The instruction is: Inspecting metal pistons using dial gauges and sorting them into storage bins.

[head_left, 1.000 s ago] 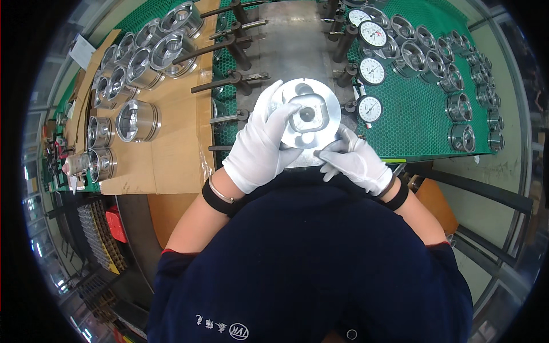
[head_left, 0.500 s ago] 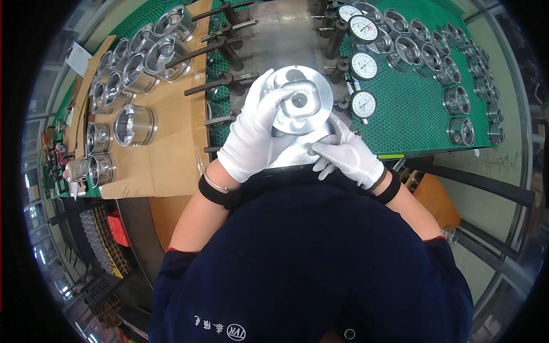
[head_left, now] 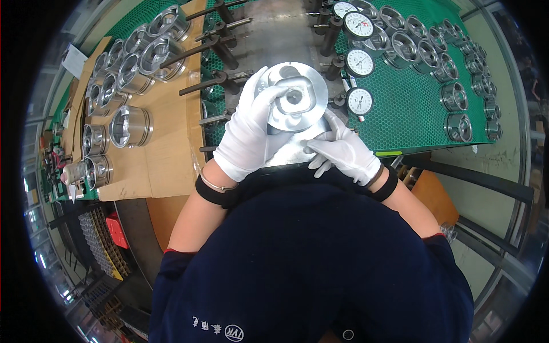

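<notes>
A bright metal piston [head_left: 307, 94] is in my left hand [head_left: 245, 128], which wears a white glove. The thumb lies over the recessed crown and the fingers run round the left rim. My right hand [head_left: 345, 153], gloved too, is just below and right of the piston. One finger reaches up to the piston's lower right edge, while the others are loosely bent and apart, with nothing visible between them. Under both hands is a shiny metal plate [head_left: 293, 150]. The underside of the piston is hidden.
Several round dial gauges [head_left: 359, 62] stand on posts to the right, and dark clamp rods [head_left: 224, 52] on posts to the left. Many pistons [head_left: 130, 127] stand on cardboard [head_left: 166, 154] at the left, others on green mesh matting [head_left: 400, 108] at the right.
The view has shifted slightly, so the bench appears a little further left. Both hands and the piston keep nearly the same position relative to each other.
</notes>
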